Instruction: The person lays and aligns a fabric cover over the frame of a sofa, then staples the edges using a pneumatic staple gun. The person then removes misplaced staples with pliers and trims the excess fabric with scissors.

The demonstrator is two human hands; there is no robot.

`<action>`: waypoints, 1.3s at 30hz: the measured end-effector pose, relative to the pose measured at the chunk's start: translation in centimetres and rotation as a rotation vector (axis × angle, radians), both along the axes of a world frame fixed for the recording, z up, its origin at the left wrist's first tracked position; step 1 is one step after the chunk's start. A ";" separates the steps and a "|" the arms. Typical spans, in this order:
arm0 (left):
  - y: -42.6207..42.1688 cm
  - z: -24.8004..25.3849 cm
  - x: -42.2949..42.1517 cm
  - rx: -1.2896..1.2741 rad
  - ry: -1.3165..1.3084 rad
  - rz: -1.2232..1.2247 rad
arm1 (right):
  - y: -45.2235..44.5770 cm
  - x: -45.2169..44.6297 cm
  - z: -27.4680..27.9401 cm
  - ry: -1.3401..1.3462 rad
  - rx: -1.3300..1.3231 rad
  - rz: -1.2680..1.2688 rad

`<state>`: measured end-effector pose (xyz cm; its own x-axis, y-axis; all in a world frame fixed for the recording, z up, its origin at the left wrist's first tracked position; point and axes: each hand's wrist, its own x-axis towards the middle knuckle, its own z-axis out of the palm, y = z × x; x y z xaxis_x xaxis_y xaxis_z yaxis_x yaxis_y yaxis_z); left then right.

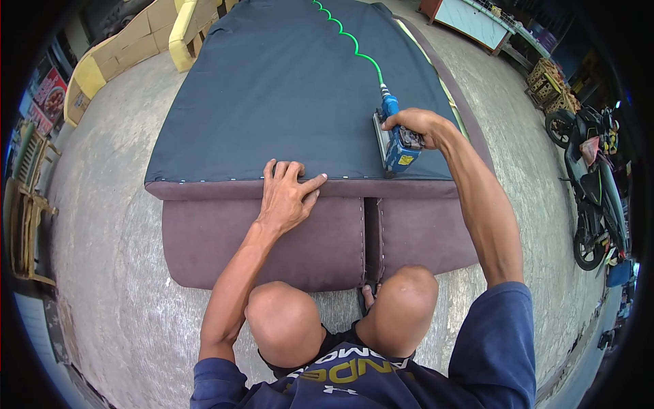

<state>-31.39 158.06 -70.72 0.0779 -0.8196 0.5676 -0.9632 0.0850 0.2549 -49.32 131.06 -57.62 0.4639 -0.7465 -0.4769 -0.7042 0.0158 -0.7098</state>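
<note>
Along the near edge of the dark cloth (300,88), your left grip (283,201) is resting with its fingers spread on the fabric and its thumb pointing right. Farther right, your right grip (424,125) is clasping the blue stapler (394,151), which is sitting over the cloth with one end close to that same edge; I cannot tell whether it is touching. A yellow label (405,160) is showing on the stapler, its print too small to read. From its top, a green hose (357,51) is curling away over the cloth. Small pale marks (238,178) are dotting the near edge, just above a purple border (218,190). Your navy shirt (340,382) is showing the white letters ARMO, yellow letters NDE and an Under Armour logo. Off to the left, a red poster (51,93) is displaying writing too blurred to read. A motorcycle (593,177) is standing to the right.
</note>
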 end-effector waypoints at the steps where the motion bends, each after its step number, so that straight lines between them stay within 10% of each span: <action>1: 0.0 0.0 0.0 -0.001 -0.004 -0.003 | -0.1 -0.2 0.0 -0.004 -0.001 -0.003; 39: 0.5 0.0 -0.9 -0.012 -0.055 0.072 | -4.9 -6.7 0.0 0.054 0.097 0.022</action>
<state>-32.33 158.53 -70.69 0.1048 -0.8059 0.5827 -0.9795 0.0177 0.2006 -56.04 126.12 -57.67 0.4518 -0.6853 -0.5712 -0.7420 0.0668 -0.6670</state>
